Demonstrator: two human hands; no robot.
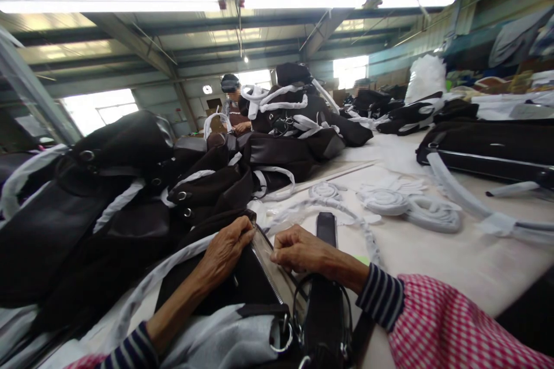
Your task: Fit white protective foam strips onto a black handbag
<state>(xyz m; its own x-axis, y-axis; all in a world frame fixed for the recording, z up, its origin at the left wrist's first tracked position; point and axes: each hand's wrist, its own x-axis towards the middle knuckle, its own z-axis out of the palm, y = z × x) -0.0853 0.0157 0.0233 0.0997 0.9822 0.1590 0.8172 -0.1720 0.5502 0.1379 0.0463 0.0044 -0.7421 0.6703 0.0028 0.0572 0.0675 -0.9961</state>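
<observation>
A black handbag (208, 277) lies in front of me, its mouth showing a silver zipper (265, 268) and beige lining (270, 253). My left hand (229, 248) is closed over the bag's far corner, by the end of the zipper. Across the opening, my right hand (298, 249) is closed in a pinch at the lining's right side; what its fingertips hold is hidden. White-wrapped handles (182, 253) curve past my left forearm. Below my right wrist are a black strap (322, 311) and a metal ring (283, 334), with pale grey wrapping (225, 337) over the near end.
Black bags are heaped at the left (108, 202) and at the back (281, 150). White-wrapped coiled straps (433, 212) lie on the white table (485, 265), with another black bag (489, 147) at the right. A person (231, 106) stands behind the pile.
</observation>
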